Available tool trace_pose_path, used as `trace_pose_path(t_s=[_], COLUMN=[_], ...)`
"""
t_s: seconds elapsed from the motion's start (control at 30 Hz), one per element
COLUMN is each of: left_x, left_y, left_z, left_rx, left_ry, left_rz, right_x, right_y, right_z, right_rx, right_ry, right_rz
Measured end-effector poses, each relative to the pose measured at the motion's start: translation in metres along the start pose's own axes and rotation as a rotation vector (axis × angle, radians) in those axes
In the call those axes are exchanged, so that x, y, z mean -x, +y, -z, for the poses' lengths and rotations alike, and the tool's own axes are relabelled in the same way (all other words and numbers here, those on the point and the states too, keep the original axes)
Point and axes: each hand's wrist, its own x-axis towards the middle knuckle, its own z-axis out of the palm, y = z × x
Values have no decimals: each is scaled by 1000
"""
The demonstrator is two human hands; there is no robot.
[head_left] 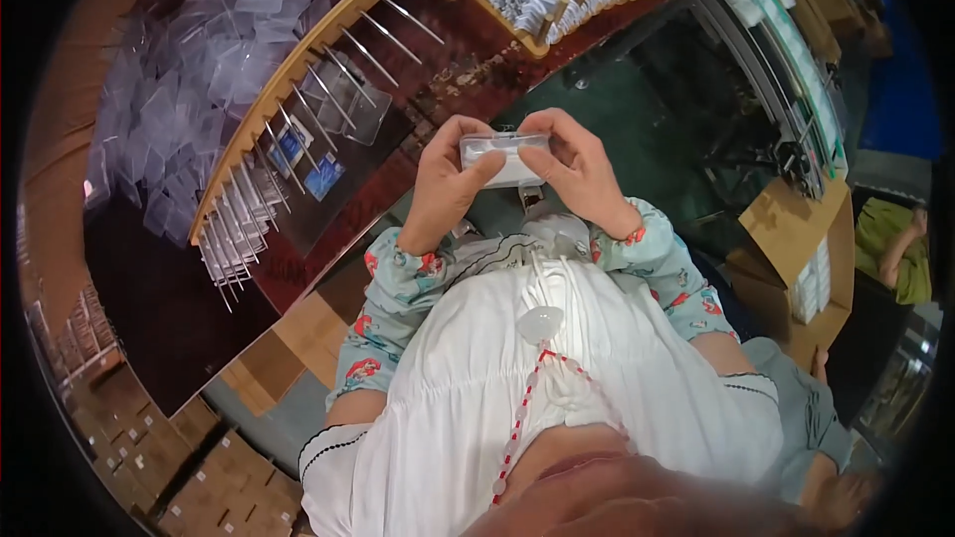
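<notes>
A small clear plastic box [509,172] with something white inside is held level in front of my chest. My left hand [444,184] grips its left end, thumb across the front face and fingers behind. At the other end, my right hand [582,167] has its thumb pressed on the box and its fingers curled around the back. Both hands are closed on it, and the fingertips behind it are hidden. Beyond my left hand, a wooden rack [271,104] with a row of metal rods lies on the dark red table [288,264].
Loose clear plastic cases [189,89] are heaped at the far left. Blue cards [323,176] lie under the rods. Another rack [527,25] carries many white pieces. A conveyor [741,35] runs at right, near an open carton [796,288] and a co-worker's arm [900,244].
</notes>
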Motion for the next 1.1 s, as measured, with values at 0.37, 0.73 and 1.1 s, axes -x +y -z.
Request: trace_pose_path(t_s=[0.37,0.73,1.1], left_x=[4,19,8], left_y=[6,-8,-11], left_z=[-22,-21,-39], left_rx=[54,-33,58], left_ry=[82,-2,54], left_rz=[-131,-143,-79], right_x=[-6,8,11], right_y=[-12,-18,-5], right_z=[12,22,24], right_rx=[743,379,646], right_ry=[57,-137,62], right_rz=[621,296,509])
